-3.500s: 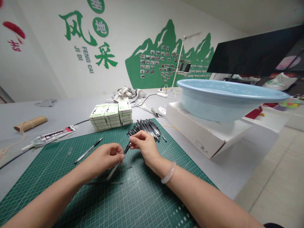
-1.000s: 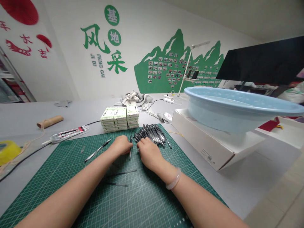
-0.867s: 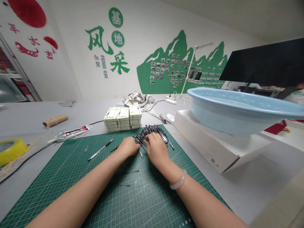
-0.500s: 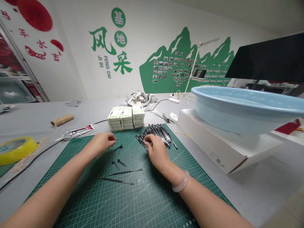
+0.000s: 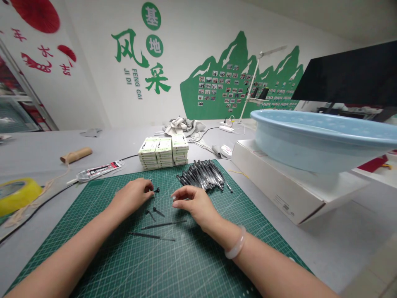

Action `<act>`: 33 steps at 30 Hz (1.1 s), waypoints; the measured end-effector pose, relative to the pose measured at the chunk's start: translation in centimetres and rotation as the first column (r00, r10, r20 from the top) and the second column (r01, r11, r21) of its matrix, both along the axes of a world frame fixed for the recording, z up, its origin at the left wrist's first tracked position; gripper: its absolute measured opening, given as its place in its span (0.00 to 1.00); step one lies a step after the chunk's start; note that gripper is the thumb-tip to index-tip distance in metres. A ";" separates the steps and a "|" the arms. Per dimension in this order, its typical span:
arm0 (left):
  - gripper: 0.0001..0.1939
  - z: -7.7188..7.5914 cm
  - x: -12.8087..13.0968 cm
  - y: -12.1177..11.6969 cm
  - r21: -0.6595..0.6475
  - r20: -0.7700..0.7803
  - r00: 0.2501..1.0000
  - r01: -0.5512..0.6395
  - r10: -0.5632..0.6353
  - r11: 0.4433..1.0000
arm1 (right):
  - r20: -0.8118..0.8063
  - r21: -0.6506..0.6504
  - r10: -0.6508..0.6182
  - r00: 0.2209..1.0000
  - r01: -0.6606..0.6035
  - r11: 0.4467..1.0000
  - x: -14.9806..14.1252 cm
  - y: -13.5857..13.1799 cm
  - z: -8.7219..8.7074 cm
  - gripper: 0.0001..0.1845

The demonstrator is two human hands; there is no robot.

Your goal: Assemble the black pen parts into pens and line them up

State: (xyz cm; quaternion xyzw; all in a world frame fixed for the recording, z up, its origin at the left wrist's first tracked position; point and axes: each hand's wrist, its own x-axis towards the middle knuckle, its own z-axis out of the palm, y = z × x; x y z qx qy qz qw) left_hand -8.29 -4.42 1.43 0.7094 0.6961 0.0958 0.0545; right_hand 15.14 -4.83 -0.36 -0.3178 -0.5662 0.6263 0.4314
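Note:
My left hand (image 5: 134, 193) is over the green cutting mat (image 5: 192, 265), with thumb and fingertips bent together at a small black piece with a round head (image 5: 156, 190). The fingers partly cover its thin stem. To the right, my right hand (image 5: 195, 203) hovers over the mat, thumb and forefinger a little apart, with nothing visible between them. Behind it lies a pile of black pens (image 5: 206, 174). Between and below the hands lie two more small black pieces (image 5: 158, 212) and two thin black rods (image 5: 164, 224), which look like pen refills.
Stacked small white-green boxes (image 5: 156, 153) stand at the mat's back edge. At right, a light blue basin (image 5: 297, 145) rests on a white carton (image 5: 279, 194). On the left are yellow tape (image 5: 23, 190), a brown roll (image 5: 76, 155), a clear packet (image 5: 97, 170) and a black cable.
My right hand has moved left and nearer, away from the pen pile. The left hand has lowered, its fingertips reaching the small black piece. The view has shifted slightly.

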 end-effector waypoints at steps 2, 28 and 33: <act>0.10 -0.5 0.3 0.0 0.022 -0.039 0.999 0.022 -0.021 1.000 | -0.020 -0.021 0.014 1.000 -0.014 1.000 0.0 -0.2 0.2 0.12; 0.12 1.8 -2.4 0.4 -0.070 0.074 0.996 -0.046 0.051 0.996 | 0.383 0.354 -0.128 0.915 -0.017 0.935 0.1 0.2 -1.0 0.11; 0.13 3.0 -8.8 0.9 0.044 -0.125 0.936 -0.325 0.328 0.945 | 0.561 0.577 -0.264 0.784 -0.142 0.805 0.5 0.0 -1.0 0.12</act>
